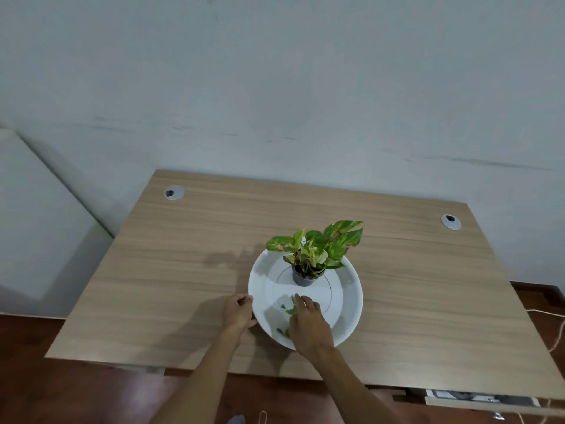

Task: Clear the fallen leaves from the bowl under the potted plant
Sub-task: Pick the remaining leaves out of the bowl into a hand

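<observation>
A wide white bowl (348,289) sits on the wooden desk (183,270). In its far half stands a small dark pot (303,278) with a green and yellow leafy plant (318,246). Green fallen leaves (290,310) lie on the bowl's near left floor, partly hidden under my right hand (308,325), which reaches into the bowl with its fingers resting on them. Whether it grips a leaf cannot be seen. My left hand (238,312) holds the bowl's left rim, fingers curled over the edge.
The desk stands against a pale wall and has two round cable holes, far left (174,192) and far right (450,221). A white cabinet (36,224) stands left of the desk. A cord (556,335) hangs off the right side above the reddish floor.
</observation>
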`<state>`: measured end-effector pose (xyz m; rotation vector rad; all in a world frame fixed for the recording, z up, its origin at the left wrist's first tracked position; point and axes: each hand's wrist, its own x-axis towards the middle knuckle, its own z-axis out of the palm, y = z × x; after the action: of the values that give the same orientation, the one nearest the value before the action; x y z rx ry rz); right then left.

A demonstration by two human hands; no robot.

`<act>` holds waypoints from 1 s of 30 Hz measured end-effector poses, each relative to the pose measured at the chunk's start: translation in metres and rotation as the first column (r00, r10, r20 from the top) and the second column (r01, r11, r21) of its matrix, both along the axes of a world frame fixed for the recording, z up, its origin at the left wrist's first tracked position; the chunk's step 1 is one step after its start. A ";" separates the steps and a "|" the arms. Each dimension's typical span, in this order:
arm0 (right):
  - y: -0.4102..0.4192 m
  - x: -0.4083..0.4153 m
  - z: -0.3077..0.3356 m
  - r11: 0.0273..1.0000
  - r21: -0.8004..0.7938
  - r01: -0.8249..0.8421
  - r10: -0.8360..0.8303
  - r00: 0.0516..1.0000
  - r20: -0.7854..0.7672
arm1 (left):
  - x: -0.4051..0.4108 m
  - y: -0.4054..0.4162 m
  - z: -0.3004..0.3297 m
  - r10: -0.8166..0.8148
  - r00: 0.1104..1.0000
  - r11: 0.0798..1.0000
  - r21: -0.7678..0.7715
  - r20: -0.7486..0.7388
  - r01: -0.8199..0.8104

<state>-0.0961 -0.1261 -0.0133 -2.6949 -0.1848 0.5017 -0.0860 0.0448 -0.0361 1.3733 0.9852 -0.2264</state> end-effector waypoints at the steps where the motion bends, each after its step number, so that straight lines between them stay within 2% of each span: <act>1: 0.000 0.004 -0.002 0.999 -0.015 -0.049 0.049 0.999 -0.024 | 0.000 -0.001 0.001 -0.002 1.000 1.000 0.001 0.004 0.002; 5: 0.002 -0.004 -0.010 0.974 -0.057 -0.220 0.214 0.972 -0.097 | -0.001 -0.003 0.005 -0.002 1.000 1.000 0.023 0.006 0.002; 9: -0.001 -0.026 -0.023 0.939 -0.054 -0.339 0.340 0.941 0.004 | -0.002 -0.003 0.004 -0.004 1.000 1.000 0.011 -0.005 0.004; 18: 0.004 -0.009 0.009 0.958 0.112 -0.263 0.259 0.965 0.052 | -0.005 -0.004 0.005 0.036 0.999 0.999 -0.005 -0.008 -0.036; 24: 0.007 -0.002 -0.001 0.942 0.000 -0.336 0.336 0.940 -0.065 | -0.018 -0.016 -0.001 0.040 0.999 0.993 -0.112 -0.014 -0.042; 30: -0.014 -0.030 -0.002 0.917 -0.001 -0.398 0.398 0.917 -0.008 | -0.018 -0.017 -0.001 0.057 0.998 0.997 -0.054 -0.014 -0.057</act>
<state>-0.1263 -0.1400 -0.0157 -2.6600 -0.7421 0.6279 -0.1038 0.0277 -0.0369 1.2934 1.0201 -0.2178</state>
